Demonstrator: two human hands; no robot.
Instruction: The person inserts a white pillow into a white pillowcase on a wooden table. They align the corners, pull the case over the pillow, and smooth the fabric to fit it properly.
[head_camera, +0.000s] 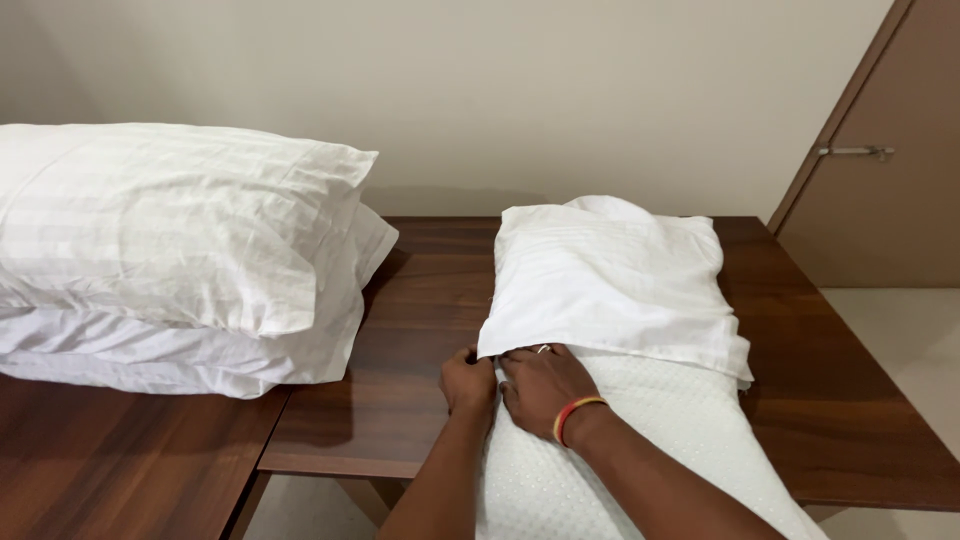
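White pillowcase (610, 280) half-pulled over dotted pillow (640, 440) on wood tabletop (420, 330). Left hand (468, 383) and right hand (540, 385) both pinching case's open hem. Two stacked pillows (180, 250) well left.

Under my left hand (468, 385) and right hand (540, 388) lay a pillow (640, 440) of white cloth with a raised, dotted quilted texture, half covered by a pillowcase (610, 280) of smooth matt white cotton-like fabric with faint woven stripes. The table (420, 330) beneath was dark brown wood with visible grain and a soft satin sheen. To the side, two stacked pillows (180, 250) wore the same striped, lightly creased white cloth, and a woven red and yellow band (574, 412) circled my right wrist.
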